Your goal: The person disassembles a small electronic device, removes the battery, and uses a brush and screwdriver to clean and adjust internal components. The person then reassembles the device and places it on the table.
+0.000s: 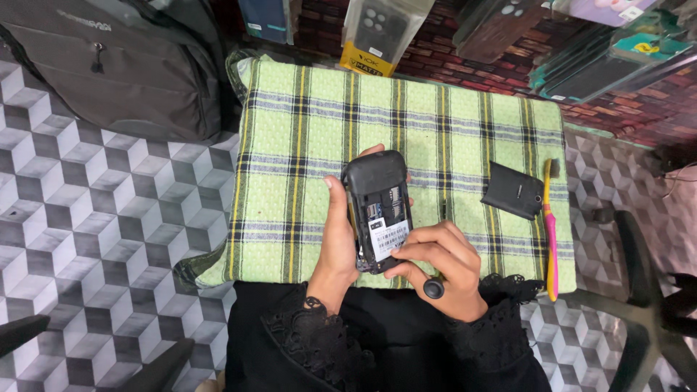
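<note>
Head view: your left hand (335,239) grasps a black phone (377,207) with its back cover off, held over the green plaid cloth (290,145). Your right hand (443,265) pinches at the phone's lower edge, beside the white label in the open compartment. The removed black cover (514,190) lies at 3 o'clock, touching a pink-and-yellow toothbrush (550,232). Opening looks done; the inside work remains.

A phone shop: packaged phone cases (374,33) hang above a cloth-covered worktop (305,131).
</note>
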